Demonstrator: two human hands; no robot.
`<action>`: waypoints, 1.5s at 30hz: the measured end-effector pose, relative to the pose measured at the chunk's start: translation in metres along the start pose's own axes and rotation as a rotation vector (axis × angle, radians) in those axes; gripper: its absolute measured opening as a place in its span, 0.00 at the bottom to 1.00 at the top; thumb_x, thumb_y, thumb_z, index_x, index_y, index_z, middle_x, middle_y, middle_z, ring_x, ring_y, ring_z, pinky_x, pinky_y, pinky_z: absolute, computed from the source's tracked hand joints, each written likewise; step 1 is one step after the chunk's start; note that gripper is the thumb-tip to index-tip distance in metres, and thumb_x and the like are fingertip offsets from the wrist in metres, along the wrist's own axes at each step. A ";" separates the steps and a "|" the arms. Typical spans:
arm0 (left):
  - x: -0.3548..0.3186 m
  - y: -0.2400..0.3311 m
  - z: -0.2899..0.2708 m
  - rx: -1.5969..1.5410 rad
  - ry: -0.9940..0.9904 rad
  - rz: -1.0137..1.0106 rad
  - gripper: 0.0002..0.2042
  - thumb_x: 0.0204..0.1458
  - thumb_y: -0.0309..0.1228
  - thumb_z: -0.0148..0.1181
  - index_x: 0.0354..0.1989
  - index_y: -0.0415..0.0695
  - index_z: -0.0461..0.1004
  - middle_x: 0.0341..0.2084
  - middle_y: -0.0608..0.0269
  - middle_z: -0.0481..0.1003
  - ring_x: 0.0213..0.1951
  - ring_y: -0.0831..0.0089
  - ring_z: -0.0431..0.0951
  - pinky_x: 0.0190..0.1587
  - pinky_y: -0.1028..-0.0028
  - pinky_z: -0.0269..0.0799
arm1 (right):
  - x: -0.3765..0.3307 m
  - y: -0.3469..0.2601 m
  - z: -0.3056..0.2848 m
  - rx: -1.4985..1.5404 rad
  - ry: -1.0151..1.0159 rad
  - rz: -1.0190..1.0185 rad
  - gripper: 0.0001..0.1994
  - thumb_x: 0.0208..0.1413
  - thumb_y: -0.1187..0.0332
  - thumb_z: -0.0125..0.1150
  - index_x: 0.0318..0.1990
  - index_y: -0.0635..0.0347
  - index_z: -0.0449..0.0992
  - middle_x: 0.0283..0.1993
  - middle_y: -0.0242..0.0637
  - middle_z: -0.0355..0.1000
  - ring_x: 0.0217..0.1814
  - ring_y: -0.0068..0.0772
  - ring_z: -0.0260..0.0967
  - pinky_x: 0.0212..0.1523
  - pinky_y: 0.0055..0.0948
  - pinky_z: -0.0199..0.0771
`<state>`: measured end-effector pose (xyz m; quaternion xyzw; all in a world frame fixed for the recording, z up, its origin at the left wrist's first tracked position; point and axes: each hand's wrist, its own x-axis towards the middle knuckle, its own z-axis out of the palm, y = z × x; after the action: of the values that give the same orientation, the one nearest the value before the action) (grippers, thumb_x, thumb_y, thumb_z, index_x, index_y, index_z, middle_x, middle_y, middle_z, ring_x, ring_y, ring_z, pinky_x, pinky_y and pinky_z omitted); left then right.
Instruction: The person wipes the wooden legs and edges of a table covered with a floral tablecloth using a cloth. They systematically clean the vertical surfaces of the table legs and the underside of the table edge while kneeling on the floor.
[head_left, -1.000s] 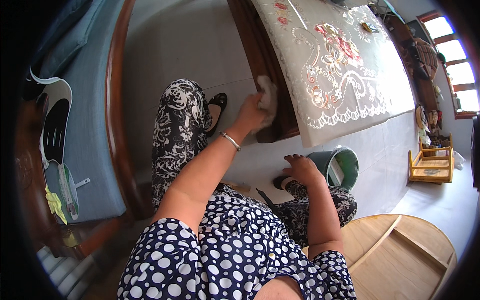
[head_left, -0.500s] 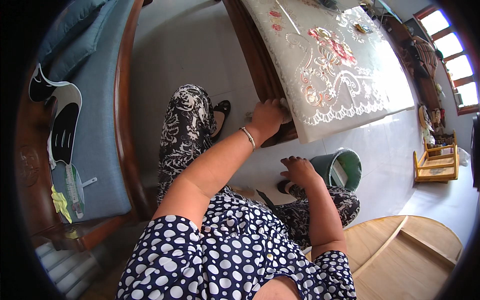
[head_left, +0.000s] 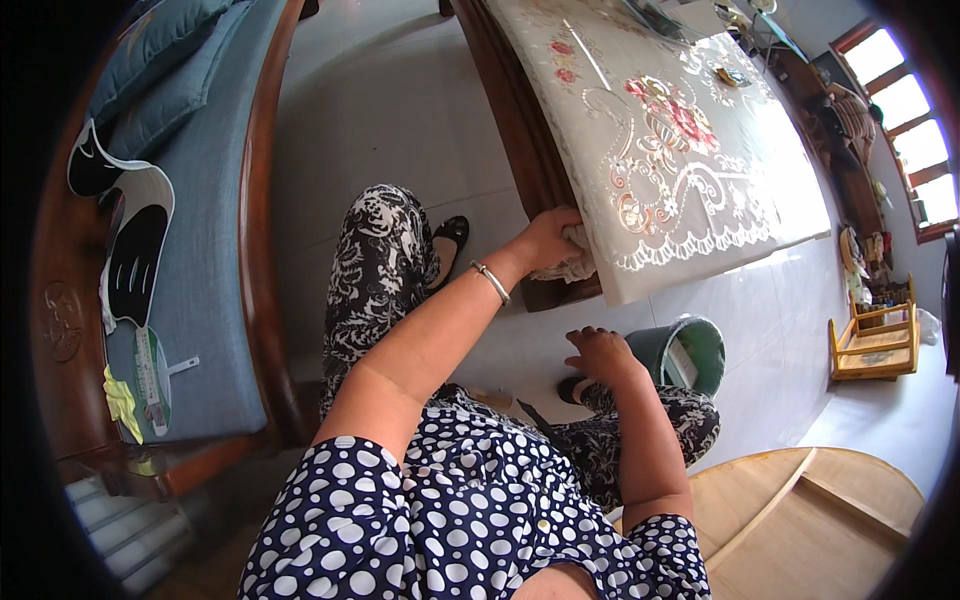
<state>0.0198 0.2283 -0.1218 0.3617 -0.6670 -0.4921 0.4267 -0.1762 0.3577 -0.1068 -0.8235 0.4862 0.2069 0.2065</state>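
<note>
Head view: the left hand (head_left: 550,232) is closed on a pale, crumpled rag (head_left: 574,266) (most of its fingertips are hidden, so how tightly they press cannot be told). The rag sits at the near end of a dark wooden table (head_left: 517,135), against the wood beside the hanging edge of a flowered tablecloth (head_left: 625,272). A bracelet (head_left: 491,283) rings the left wrist.

The right hand (head_left: 606,356) holds nothing that shows; its fingers are spread and slightly bent above the person's right leg, just beside a green bucket (head_left: 650,347). Something pale stands inside the bucket. To the right lie a round wooden board (head_left: 775,525), near the right arm, and, well apart, a small wooden stool (head_left: 876,350). On the left, a bench with a blue seat (head_left: 200,270) bears a black-and-white visor (head_left: 140,245) and a yellow cloth (head_left: 120,404).
</note>
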 end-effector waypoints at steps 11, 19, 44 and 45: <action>0.139 -0.076 -0.082 -0.284 0.874 -0.284 0.19 0.50 0.25 0.60 0.53 0.40 0.70 0.47 0.53 0.76 0.47 0.62 0.77 0.48 0.67 0.74 | 0.008 -0.013 -0.002 -0.066 0.032 -0.086 0.20 0.51 0.54 0.66 0.47 0.54 0.71 0.44 0.39 0.72 0.49 0.43 0.72 0.46 0.41 0.74; 0.242 -0.080 -0.149 -0.006 0.912 -0.153 0.19 0.47 0.33 0.63 0.45 0.35 0.74 0.40 0.42 0.79 0.46 0.48 0.79 0.51 0.62 0.72 | 0.002 -0.009 0.003 -0.008 0.043 -0.103 0.26 0.50 0.57 0.67 0.57 0.53 0.70 0.46 0.41 0.70 0.51 0.46 0.69 0.53 0.43 0.69; 0.123 -0.052 -0.017 -0.096 0.713 0.007 0.15 0.62 0.34 0.49 0.52 0.37 0.69 0.45 0.53 0.73 0.47 0.65 0.74 0.48 0.66 0.71 | -0.021 -0.012 -0.003 -0.046 0.085 -0.148 0.27 0.48 0.56 0.68 0.55 0.52 0.71 0.41 0.36 0.71 0.46 0.40 0.71 0.48 0.38 0.71; 0.115 -0.051 -0.008 -0.265 0.708 0.004 0.15 0.59 0.32 0.51 0.52 0.38 0.68 0.44 0.49 0.72 0.46 0.57 0.72 0.48 0.61 0.70 | -0.020 -0.012 -0.001 -0.045 0.085 -0.148 0.25 0.47 0.57 0.68 0.52 0.53 0.71 0.41 0.37 0.71 0.47 0.40 0.71 0.48 0.39 0.71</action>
<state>-0.0123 0.1088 -0.1453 0.4498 -0.4094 -0.4179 0.6748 -0.1741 0.3769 -0.0929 -0.8697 0.4276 0.1665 0.1819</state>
